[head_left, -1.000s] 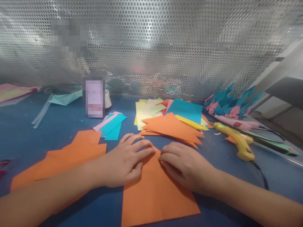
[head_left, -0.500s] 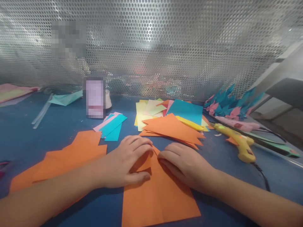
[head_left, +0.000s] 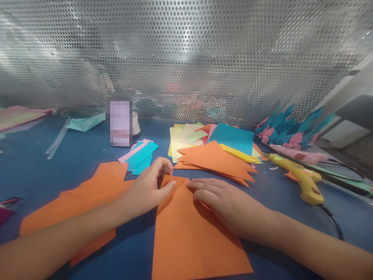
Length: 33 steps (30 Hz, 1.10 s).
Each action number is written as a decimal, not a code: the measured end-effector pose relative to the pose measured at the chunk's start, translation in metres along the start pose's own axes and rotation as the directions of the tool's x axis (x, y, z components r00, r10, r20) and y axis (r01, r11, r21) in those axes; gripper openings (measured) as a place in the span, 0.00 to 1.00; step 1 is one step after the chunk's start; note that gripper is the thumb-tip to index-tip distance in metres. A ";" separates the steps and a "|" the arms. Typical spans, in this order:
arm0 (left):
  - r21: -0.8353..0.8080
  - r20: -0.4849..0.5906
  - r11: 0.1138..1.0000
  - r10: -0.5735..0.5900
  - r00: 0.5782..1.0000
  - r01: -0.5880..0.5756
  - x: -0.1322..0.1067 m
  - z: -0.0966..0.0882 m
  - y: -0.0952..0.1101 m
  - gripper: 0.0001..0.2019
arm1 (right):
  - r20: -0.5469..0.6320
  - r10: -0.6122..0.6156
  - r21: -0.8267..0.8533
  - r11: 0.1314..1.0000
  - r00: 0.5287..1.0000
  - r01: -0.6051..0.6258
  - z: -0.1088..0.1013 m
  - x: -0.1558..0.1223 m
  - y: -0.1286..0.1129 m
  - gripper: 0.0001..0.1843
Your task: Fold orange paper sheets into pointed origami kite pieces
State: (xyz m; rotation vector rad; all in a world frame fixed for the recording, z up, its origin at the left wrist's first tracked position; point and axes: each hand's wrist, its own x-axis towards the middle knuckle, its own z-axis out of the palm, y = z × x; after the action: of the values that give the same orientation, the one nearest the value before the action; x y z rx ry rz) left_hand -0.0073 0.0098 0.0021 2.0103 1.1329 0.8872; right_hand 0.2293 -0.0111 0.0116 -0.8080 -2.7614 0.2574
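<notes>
Orange paper sheet (head_left: 192,237), smooth, creased

- Two bare forearms reach forward from the lower corners and converge toward the middle.
- The left hand (head_left: 150,186) is turned on its side, thumb and forefinger curled toward each other in a loose pinch (a small gap shows between them).
- The right hand (head_left: 225,202) lies palm down, fingers (head_left: 201,183) stretched flat and pointing toward the left hand's fingertips, nearly meeting them.
</notes>
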 end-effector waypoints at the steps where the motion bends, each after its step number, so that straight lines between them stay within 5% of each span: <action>1: 0.003 0.001 1.000 0.004 1.000 -0.004 0.000 0.000 0.001 0.08 | -0.010 -0.001 -0.006 1.000 1.000 0.001 0.001 0.000 0.000 0.17; 9: 0.100 0.017 0.995 0.023 1.000 -0.025 -0.001 -0.001 0.003 0.09 | -0.128 0.059 -0.018 0.998 0.990 -0.062 0.001 -0.001 -0.002 0.17; 21: 0.153 0.002 0.988 -0.021 1.000 0.020 0.003 -0.006 0.003 0.10 | -0.028 0.053 -0.064 0.996 0.998 -0.055 -0.003 0.001 0.002 0.16; 27: 0.116 -0.015 0.992 -0.039 0.999 0.040 0.003 -0.006 0.003 0.04 | 0.024 -0.092 0.029 0.995 0.995 0.091 -0.007 0.003 0.000 0.16; 33: 0.021 0.027 0.999 -0.038 0.999 0.037 0.002 -0.002 0.001 0.04 | 0.109 -0.132 -0.068 0.988 0.985 0.140 -0.015 0.002 0.002 0.19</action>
State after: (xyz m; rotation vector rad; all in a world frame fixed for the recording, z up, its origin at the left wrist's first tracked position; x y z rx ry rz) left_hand -0.0077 0.0116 0.0051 2.0051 1.1650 0.8302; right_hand 0.2334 -0.0070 0.0253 -0.6357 -2.9247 0.1740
